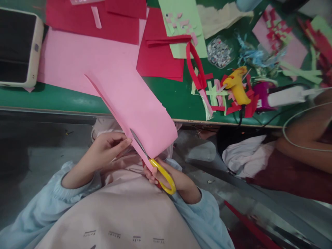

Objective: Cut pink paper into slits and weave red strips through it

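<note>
A pair of scissors with a yellow handle (166, 178) is in my right hand (151, 173), its blades pointing up and left. Those blades lie along the left edge of a large pink paper sheet (135, 100), where a narrow strip runs beside them. The sheet slopes from the table down over its front edge and curls at the lower right. My left hand (112, 147) pinches the sheet's left edge near the blade tip, thumb and fingers together. Part of my right hand is hidden behind the scissors and the strip.
On the green table (70, 102) lie a phone (15, 48), red sheets (160, 62), a pale green sheet (181, 20), a tub of googly eyes (220, 52), a yellow glue gun (238, 86) with a cable, and paper strips. Another person's arm (306, 138) is at right.
</note>
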`<state>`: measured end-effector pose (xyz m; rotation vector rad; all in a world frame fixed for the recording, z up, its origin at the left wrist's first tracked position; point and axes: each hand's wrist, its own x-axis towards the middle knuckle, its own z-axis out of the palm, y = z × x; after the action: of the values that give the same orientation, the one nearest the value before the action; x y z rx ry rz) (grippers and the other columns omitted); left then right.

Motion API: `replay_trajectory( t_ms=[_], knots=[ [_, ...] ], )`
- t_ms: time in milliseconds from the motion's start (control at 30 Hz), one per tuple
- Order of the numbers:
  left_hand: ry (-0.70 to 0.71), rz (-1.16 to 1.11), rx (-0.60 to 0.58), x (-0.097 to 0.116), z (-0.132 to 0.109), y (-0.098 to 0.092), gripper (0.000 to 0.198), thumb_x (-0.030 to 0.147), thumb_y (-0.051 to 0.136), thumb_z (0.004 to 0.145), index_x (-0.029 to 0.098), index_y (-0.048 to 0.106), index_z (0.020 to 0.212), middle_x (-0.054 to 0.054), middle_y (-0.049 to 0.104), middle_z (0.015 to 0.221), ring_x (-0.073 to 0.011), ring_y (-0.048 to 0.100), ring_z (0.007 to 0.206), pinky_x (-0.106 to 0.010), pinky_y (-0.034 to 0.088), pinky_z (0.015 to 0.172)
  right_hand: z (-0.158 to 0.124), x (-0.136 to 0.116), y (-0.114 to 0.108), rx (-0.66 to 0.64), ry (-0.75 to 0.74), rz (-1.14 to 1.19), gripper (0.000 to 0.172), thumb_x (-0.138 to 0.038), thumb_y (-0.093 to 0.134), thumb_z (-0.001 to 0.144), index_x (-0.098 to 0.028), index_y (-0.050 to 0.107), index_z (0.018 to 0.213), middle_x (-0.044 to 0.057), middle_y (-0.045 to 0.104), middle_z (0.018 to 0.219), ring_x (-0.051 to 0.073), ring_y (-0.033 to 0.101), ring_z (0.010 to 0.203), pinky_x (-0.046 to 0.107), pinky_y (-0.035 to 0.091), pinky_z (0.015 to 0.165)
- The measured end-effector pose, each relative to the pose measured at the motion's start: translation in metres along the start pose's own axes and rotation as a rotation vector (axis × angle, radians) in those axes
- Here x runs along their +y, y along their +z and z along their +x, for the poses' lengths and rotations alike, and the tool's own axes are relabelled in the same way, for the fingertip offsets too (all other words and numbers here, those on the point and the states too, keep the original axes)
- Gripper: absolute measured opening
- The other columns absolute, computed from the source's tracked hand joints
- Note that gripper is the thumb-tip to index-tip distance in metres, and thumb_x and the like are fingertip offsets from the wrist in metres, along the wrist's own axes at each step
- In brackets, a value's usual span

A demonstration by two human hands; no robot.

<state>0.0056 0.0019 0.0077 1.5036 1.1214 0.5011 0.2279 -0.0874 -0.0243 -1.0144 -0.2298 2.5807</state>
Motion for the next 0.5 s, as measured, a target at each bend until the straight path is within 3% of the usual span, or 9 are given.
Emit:
replay_trajectory(
  t_ms=[267,500],
  knots=[
    [-0.024,-0.002,-0.016,0.0003,-0.0009,-0.0014,0.041,0.04,0.056,0.092,0.015,0.056,0.06,0.005,0.045,0.049,-0.0073,0.038,0.046,-0.019,0.028,0.043,0.0027,-0.0016,0.001,-0.012,-0.024,0.017,0.056,-0.075,0.053,0.085,-0.02,0.045,0.08,-0.005,0.035,0.066,0.009,0.021,0.056,0.027,0.015,0.053],
    [-0.038,-0.02,-0.019,0.0006,-0.0021,-0.0003,0.04,0.04,0.056,0.091,0.014,0.058,0.061,0.004,0.044,0.049,-0.0077,0.037,0.047,-0.02,0.028,0.043,0.0043,0.0003,-0.0009,0.0,-0.014,0.05,0.055,-0.073,0.05,0.089,-0.019,0.046,0.079,-0.005,0.032,0.064,0.01,0.021,0.056,0.026,0.015,0.051]
  ],
)
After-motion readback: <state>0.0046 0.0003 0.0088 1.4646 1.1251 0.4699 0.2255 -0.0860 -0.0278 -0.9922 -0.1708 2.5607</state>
